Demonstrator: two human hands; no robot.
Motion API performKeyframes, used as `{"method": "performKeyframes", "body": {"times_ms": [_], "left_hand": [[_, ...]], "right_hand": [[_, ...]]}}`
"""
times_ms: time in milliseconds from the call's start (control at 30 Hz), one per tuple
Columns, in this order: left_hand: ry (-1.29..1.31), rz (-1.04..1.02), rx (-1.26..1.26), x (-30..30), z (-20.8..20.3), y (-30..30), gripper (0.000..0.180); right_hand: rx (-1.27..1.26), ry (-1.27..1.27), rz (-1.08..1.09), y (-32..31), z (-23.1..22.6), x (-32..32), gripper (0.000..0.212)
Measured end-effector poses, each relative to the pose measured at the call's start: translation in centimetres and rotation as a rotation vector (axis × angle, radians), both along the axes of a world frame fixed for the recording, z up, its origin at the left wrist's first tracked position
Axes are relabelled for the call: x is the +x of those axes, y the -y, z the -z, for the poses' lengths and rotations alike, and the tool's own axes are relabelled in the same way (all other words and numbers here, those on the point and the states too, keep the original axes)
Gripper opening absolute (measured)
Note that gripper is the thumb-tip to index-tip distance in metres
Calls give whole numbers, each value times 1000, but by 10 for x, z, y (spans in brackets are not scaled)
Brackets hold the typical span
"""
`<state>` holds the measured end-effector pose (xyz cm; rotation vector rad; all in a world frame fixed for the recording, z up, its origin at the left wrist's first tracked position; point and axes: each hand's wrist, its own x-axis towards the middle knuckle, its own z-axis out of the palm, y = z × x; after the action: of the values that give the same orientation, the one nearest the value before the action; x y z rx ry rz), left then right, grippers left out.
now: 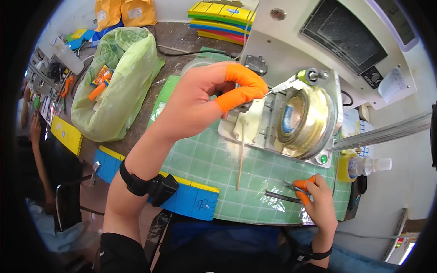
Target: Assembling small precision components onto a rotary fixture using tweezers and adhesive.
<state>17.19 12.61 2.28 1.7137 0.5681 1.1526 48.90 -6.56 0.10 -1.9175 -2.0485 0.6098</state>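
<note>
My left hand (200, 100) is raised over the green mat, with orange finger cots on its thumb and forefinger. Those two fingertips pinch together at the end of a thin, pale piece (283, 86) that reaches toward a machine. The machine carries a clear, yellowish round housing (307, 120). Low on the right, my right hand (320, 202) also wears orange cots, its fingers bent closed around a small greyish object, too small to name. A slim black rod (281, 196) lies by these fingers. One wooden-looking stick (240, 168) rests on the mat between both hands.
A pale green bag-lined bin (123, 98) stands on the left. Yellow and blue trays (221, 22) are stacked at the back. A screen (343, 34) is above the machine. Clear bottles (364, 166) stand right. Blue trays (191, 200) line the front edge. Another person's arm (38, 154) shows far left.
</note>
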Motion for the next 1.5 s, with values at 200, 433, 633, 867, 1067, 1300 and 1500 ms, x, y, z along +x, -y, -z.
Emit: {"method": "performKeyframes", "body": {"times_ms": [200, 433, 633, 867, 1067, 1300, 1500], "left_hand": [[46, 13, -51, -2, 6, -11, 14], [124, 68, -67, 0, 18, -25, 12], [139, 42, -80, -1, 25, -34, 11], [134, 28, -75, 0, 29, -40, 11], [130, 24, -7, 1, 33, -48, 10], [124, 19, -26, 1, 38, -52, 10], [123, 19, -40, -2, 38, -51, 10]], "right_hand": [[0, -460, -228, -27, -35, -51, 15], [-852, -1426, 9, -64, -35, -118, 39], [-844, -1851, -64, -97, 24, -135, 81], [-947, -2437, -122, -123, 22, -148, 52], [-934, -2450, -94, -136, 24, -149, 48], [-902, -2378, 25, -143, 27, -149, 48], [-860, -2410, -12, -146, 31, -154, 46]]}}
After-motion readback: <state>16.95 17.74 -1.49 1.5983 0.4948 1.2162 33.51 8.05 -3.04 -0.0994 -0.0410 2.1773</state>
